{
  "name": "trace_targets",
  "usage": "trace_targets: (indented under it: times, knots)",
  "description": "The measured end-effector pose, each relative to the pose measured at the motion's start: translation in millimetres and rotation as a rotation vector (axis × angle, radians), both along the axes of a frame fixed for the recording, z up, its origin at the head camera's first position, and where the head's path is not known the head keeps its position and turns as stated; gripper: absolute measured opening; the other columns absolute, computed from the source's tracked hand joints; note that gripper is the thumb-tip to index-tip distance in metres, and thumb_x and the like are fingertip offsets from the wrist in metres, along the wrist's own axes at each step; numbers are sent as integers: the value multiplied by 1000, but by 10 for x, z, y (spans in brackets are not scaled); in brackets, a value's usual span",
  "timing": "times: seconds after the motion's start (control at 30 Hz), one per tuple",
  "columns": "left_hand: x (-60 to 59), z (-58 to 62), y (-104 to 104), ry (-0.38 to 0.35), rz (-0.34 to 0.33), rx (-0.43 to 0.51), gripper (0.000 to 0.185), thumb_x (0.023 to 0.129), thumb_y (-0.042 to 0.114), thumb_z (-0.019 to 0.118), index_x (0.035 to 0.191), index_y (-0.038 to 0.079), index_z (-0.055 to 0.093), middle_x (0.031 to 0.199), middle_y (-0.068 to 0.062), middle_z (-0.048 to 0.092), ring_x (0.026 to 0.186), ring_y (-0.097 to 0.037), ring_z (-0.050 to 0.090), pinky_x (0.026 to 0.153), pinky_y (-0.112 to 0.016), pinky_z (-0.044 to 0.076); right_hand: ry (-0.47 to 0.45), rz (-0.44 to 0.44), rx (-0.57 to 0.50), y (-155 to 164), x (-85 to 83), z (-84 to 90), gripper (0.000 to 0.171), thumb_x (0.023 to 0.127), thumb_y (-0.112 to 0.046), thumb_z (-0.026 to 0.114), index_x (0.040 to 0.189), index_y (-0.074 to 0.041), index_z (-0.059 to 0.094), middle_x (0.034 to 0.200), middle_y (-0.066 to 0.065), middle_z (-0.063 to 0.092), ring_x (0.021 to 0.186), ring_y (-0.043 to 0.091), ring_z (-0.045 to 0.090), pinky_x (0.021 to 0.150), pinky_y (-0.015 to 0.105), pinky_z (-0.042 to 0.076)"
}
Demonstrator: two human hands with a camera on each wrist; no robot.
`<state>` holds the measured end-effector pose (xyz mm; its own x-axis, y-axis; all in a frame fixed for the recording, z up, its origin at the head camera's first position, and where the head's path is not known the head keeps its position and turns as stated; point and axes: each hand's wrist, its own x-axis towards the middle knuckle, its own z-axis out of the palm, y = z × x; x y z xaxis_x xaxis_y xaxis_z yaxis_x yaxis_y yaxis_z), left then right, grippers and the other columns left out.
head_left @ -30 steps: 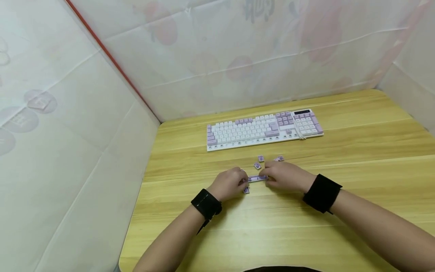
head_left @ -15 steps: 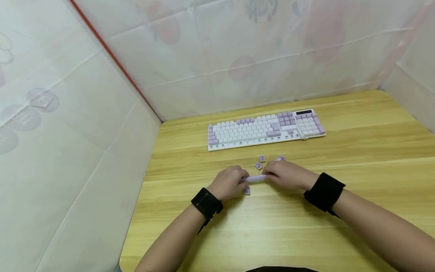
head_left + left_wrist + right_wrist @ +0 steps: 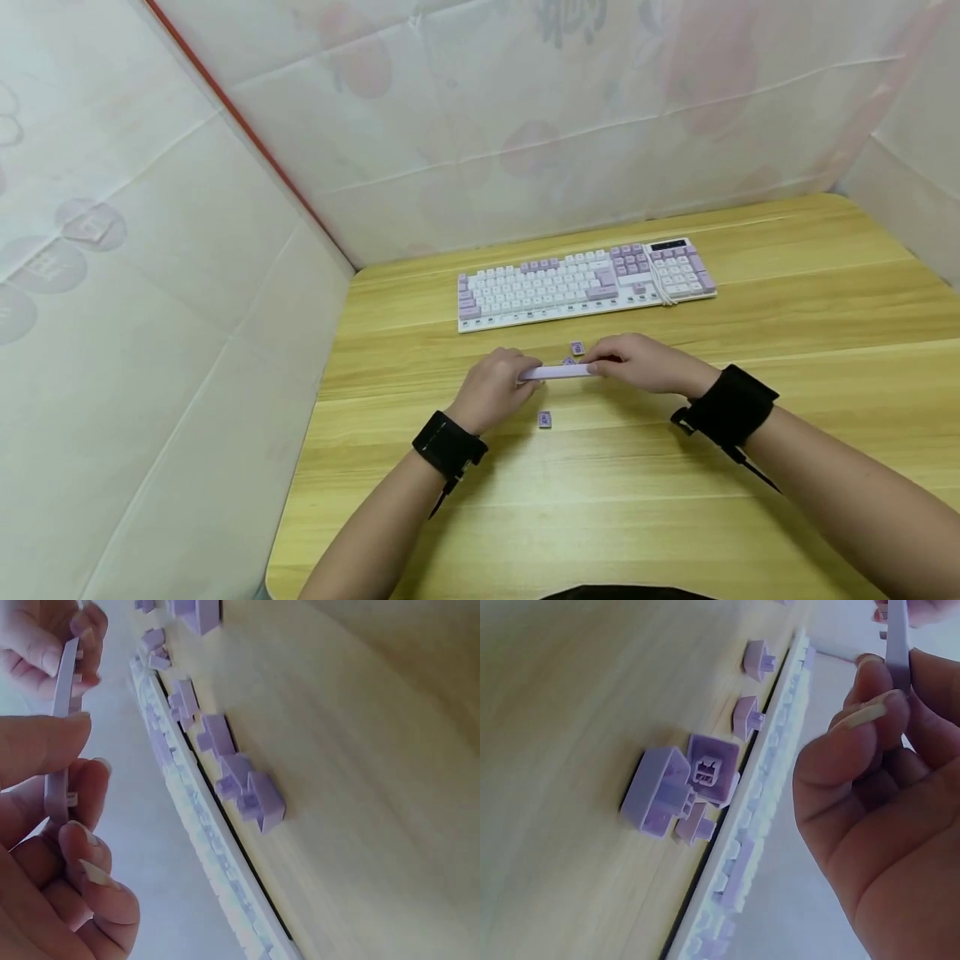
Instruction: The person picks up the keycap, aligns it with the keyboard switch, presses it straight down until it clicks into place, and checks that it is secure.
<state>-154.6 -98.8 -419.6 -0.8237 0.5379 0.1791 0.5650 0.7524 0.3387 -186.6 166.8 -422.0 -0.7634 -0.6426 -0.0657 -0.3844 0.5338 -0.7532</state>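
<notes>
A long lavender spacebar keycap [image 3: 558,372] is raised over the table, held between both hands. My left hand [image 3: 491,387] pinches its left end between thumb and fingers, and my right hand [image 3: 648,364] grips the other end. Its smooth side shows in the head view; in the left wrist view small stems stick out from the back of the keycap [image 3: 63,697]. Behind it lies a white and lavender keyboard [image 3: 540,287], whose front row shows bare switches. One loose small keycap [image 3: 545,419] rests nearer me, another [image 3: 577,347] just beyond the spacebar.
Larger lavender keycaps [image 3: 656,791] lie with their hollow undersides showing in the right wrist view; several more keycaps [image 3: 262,802] appear in the left wrist view. A white cable [image 3: 658,279] is bundled across the keyboard's right part. White sheeting [image 3: 465,125] stands behind the wooden table [image 3: 600,500].
The spacebar keycap has turned from underside up to smooth side up and risen off the table. Both hands have lifted with it, slightly toward the keyboard.
</notes>
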Motion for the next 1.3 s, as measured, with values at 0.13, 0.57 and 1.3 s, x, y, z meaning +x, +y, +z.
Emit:
trace_targets:
  times: [0.13,0.57,1.3]
  knots:
    - [17,-9,39,18,-4,0,21,89,20,74,109,14,76,96,4,72,83,-7,59,72,-18,50,27,-20,-5,-37,17,-31,17,99,-27,60,104,-17,73,80,4,61,59,10,44,53,25,38]
    - [17,10,2,26,29,18,23,89,20,75,111,13,75,96,3,73,81,-8,59,67,-18,49,75,27,35,-27,15,-52,32,91,-5,66,122,-12,68,80,-4,58,66,10,48,58,24,43]
    - [-25,-39,-68,17,37,56,24,88,25,76,110,14,75,90,5,71,75,-6,56,62,-18,46,100,-20,60,-62,16,-81,28,92,-6,66,119,-11,68,70,-4,59,52,7,41,50,22,37]
